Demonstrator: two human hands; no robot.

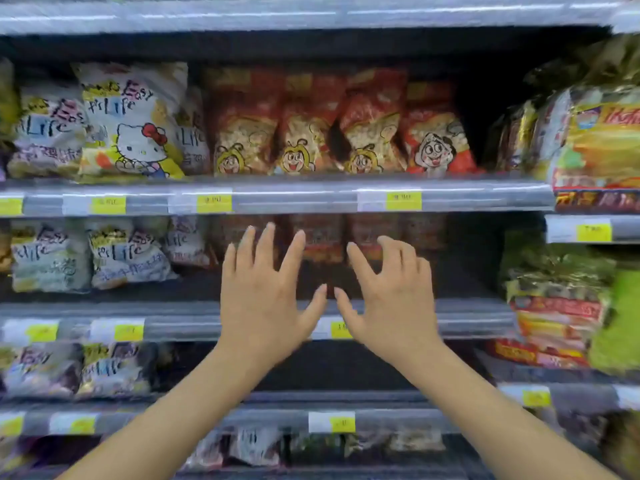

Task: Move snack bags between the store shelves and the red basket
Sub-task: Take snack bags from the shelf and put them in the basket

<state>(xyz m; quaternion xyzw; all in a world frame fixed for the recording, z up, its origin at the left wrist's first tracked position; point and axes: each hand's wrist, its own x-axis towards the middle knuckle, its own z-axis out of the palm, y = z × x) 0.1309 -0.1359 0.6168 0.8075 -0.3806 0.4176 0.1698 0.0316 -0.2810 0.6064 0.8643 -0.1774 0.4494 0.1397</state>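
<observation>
A grey metal store shelf rail (294, 199) crosses the middle of the frame, and the level above it holds two kinds of goods. At the upper left stand white snack bags with a cartoon cat (131, 126), upright and leaning on one another. Beside them, at upper centre, a row of red snack bags with cartoon faces (304, 133) is packed side by side, with a dark gap to its right. At the far right, on a neighbouring unit, yellow and green packets (602, 140) lie stacked. Small yellow price tags (213, 203) sit along the rail.

The level below holds white cat-print bags (124, 254) at the left and, set toward the back at centre, darker red bags (322, 237) in shadow. In front of this level, at the centre of the frame, both bare hands are raised with their backs to the camera. The left hand (263, 299) has its fingers straight and spread and holds nothing. The right hand (391, 299) has its fingers loosely bent and also holds nothing. The thumbs point toward each other, near but apart. Whether any fingertip touches the darker red bags cannot be told.

At the lower left, a third level holds white and purple bags (110, 368), blurred. At bottom centre, pale pouches (252, 445) are too blurred to tell apart.
</observation>
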